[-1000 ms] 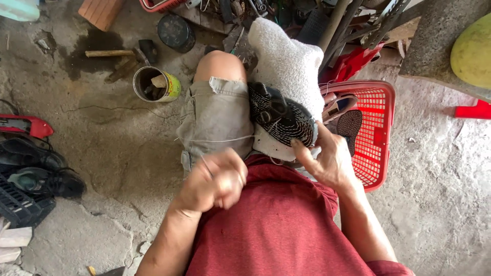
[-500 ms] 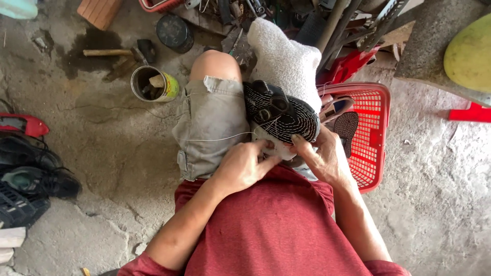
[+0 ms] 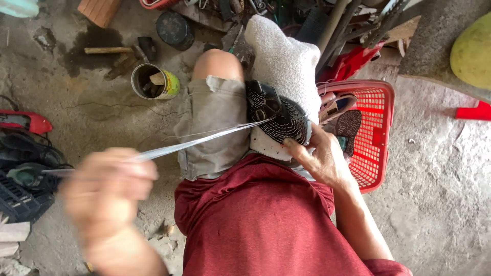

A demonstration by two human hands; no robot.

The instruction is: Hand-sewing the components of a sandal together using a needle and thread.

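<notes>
My left hand (image 3: 105, 191), blurred, closed on a taut thread (image 3: 204, 140) | my right hand (image 3: 319, 158) clamped on a black-soled shoe (image 3: 276, 115) resting on my lap against a white cloth (image 3: 284, 56) | red basket (image 3: 376, 133) just beside, on the floor

**Wearer's clothing, seen from the head camera**

Red short-sleeved shirt (image 3: 266, 225), plain knit, loose folds across the front; its sleeve hem shows low at the right arm, below the red basket (image 3: 378, 128). Grey-khaki shorts (image 3: 212, 128), worn cloth with a stitched hem and a frayed edge, left of the basket. Bare knee above the shorts' hem. Forearms bare. Left hand (image 3: 105, 189) blurred, no glove. Right hand (image 3: 322, 161), just beside the basket, bare, no ring or watch visible.
</notes>
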